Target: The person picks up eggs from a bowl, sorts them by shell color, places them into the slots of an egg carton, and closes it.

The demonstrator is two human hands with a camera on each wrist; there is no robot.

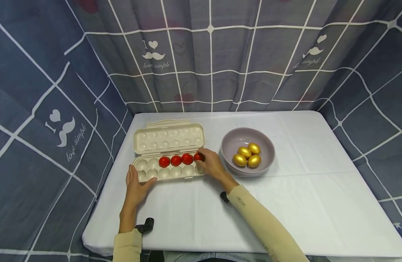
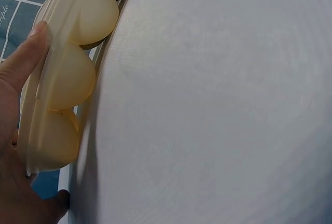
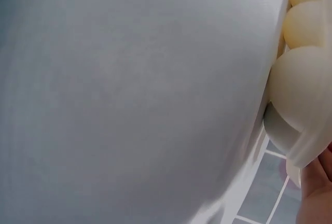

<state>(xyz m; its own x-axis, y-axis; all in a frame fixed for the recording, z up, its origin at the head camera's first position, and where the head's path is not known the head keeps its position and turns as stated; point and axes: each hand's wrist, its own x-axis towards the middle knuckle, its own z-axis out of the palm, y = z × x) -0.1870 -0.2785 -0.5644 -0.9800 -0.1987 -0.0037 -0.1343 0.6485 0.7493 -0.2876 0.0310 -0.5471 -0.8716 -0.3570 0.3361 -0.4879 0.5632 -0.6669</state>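
Note:
A cream plastic egg carton lies with its lid folded back at the left of the table. Three red eggs sit side by side in its back row. At that row's right end, my right hand holds another red egg between thumb and fingers, partly covered by them. My left hand grips the carton's front left corner, thumb on the front rim and fingers along the left side. In the left wrist view the thumb presses the rim beside the rounded cups.
A mauve bowl with several gold eggs stands just right of the carton, close to my right hand. White cloth covers the table. Dark checked curtains hang behind it and along both sides.

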